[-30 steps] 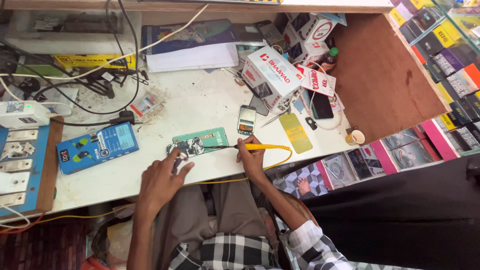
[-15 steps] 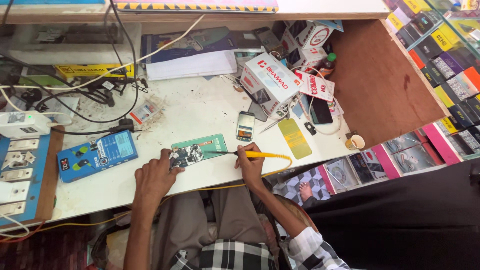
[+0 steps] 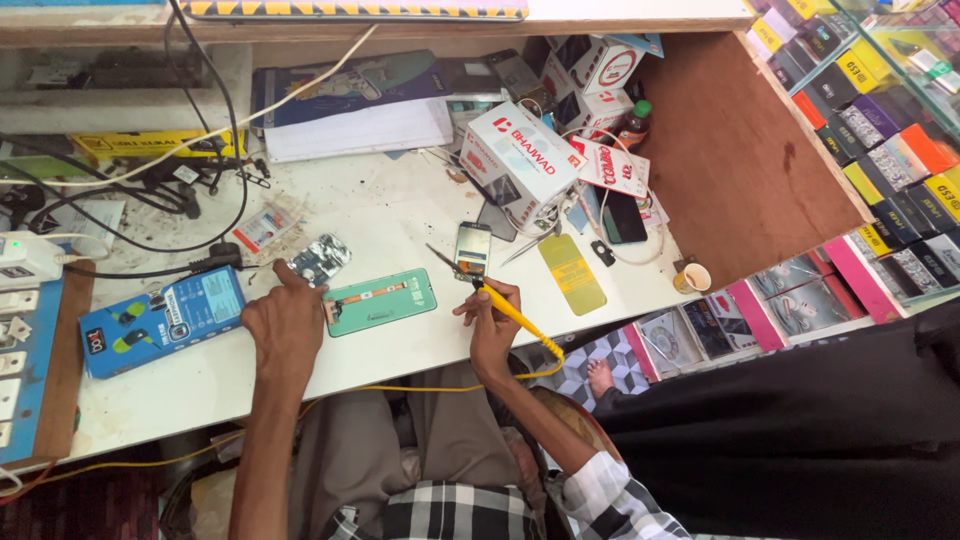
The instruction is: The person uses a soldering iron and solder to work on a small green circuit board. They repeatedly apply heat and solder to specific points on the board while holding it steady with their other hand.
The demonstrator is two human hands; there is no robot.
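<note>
Soldering iron (image 3: 505, 308), yellow-handled with a thin dark tip, sits pinched in the fingers of the right hand (image 3: 490, 325) like a pen; the tip points up and left toward a small phone part (image 3: 472, 249) lying just beyond it on the white table (image 3: 400, 215). The right wrist rests at the table's near edge, forearm running back over the lap, and the iron's yellow cord (image 3: 545, 350) loops off the edge below the hand.

The left hand (image 3: 285, 322) lies palm down, fingers loosely together and stretched forward, its fingertips touching a small circuit board (image 3: 320, 260) and its thumb side against the left end of a green phone panel (image 3: 380, 302). The panel lies flat near the near edge, between the two hands, with an orange strip along its middle.

Just left of that hand lies a blue box (image 3: 160, 318). Bare table opens between the hands and toward the middle; the far edge is crowded with white cartons (image 3: 520, 160), papers (image 3: 360, 128) and black cables (image 3: 150, 190). A yellow strip (image 3: 571, 274) lies right of the iron.
</note>
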